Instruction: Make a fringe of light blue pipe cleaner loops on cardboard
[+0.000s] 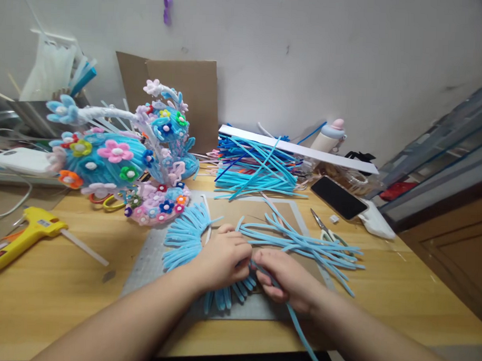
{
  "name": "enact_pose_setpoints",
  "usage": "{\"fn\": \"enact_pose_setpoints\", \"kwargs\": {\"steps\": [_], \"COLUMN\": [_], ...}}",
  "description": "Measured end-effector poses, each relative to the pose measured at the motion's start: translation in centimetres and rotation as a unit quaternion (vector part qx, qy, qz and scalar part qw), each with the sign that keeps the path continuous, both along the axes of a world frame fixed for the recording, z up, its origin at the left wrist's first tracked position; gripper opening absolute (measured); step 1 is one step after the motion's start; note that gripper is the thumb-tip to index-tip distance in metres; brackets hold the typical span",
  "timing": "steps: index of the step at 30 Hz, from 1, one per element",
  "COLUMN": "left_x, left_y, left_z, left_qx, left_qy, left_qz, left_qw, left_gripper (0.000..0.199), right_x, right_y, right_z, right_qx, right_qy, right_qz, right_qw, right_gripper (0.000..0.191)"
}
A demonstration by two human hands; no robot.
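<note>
A ring of looped light-blue pipe cleaners (186, 236) lies on the grey mat (146, 269), partly hidden under my left hand (224, 256). That hand's fingers are curled closed at the ring's right side; what they pinch is hidden. My right hand (283, 279), just beside it, is closed on a light-blue pipe cleaner (301, 332) whose long end hangs over the table's front edge. Loose light-blue pipe cleaners (318, 246) are spread to the right, over brown cardboard (232, 209) and the mat.
Flower-covered pipe-cleaner decorations (107, 160) stand at the left, behind a yellow glue gun (29, 233). Scissors (328, 228) and a phone (339, 197) lie at the right. Bundled blue pipe cleaners (257, 170) and a bottle (329, 136) are at the back.
</note>
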State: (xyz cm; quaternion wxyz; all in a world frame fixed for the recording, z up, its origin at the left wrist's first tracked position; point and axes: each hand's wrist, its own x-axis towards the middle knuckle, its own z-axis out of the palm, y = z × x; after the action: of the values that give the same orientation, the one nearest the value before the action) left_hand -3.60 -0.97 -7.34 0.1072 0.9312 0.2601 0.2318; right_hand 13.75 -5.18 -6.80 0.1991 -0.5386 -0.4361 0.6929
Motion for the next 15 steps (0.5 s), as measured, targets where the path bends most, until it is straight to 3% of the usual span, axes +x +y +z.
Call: {"fn": "enact_pose_setpoints", "kwargs": {"steps": [2, 4, 6, 8, 9, 11, 12, 13, 15], "left_x": [0.0, 0.1, 0.2, 0.2, 0.2, 0.2, 0.1, 0.0, -0.3], "left_y": [0.0, 0.0, 0.0, -0.1, -0.1, 0.0, 0.0, 0.1, 0.3], "left_z": [0.0, 0.0, -0.2, -0.3, -0.4, -0.4, -0.4, -0.3, 0.0], "left_qx": [0.009, 0.012, 0.007, 0.004, 0.004, 0.006, 0.007, 0.007, 0.006], "left_qy": [-0.006, -0.008, -0.005, 0.002, 0.007, 0.02, 0.027, 0.033, 0.037], "left_qz": [-0.004, -0.007, -0.009, -0.012, -0.013, -0.013, -0.008, 0.0, 0.032], "left_qw": [1.0, 1.0, 1.0, 1.0, 1.0, 1.0, 1.0, 0.999, 0.999], "left_gripper": [0.009, 0.009, 0.008, 0.006, 0.006, 0.006, 0.006, 0.006, 0.005], "right_x": [0.4, 0.4, 0.2, -0.2, -0.4, -0.7, -0.7, -0.6, -0.1], "right_y": [0.6, 0.8, 0.3, -0.4, -0.7, -1.2, -1.3, -1.3, -1.0], "right_z": [0.2, 0.1, -0.3, -0.8, -1.0, -1.0, -0.8, -0.4, 0.6], "right_qx": [-0.164, -0.172, -0.088, 0.071, 0.171, 0.351, 0.401, 0.413, 0.386], "right_qy": [0.101, 0.106, 0.057, -0.039, -0.104, -0.25, -0.307, -0.338, -0.336], "right_qz": [0.033, 0.044, 0.014, 0.005, 0.015, 0.062, 0.086, 0.104, 0.12], "right_qw": [0.981, 0.978, 0.994, 0.997, 0.98, 0.9, 0.859, 0.839, 0.851], "right_gripper": [0.015, 0.012, 0.012, 0.013, 0.014, 0.014, 0.014, 0.014, 0.018]}}
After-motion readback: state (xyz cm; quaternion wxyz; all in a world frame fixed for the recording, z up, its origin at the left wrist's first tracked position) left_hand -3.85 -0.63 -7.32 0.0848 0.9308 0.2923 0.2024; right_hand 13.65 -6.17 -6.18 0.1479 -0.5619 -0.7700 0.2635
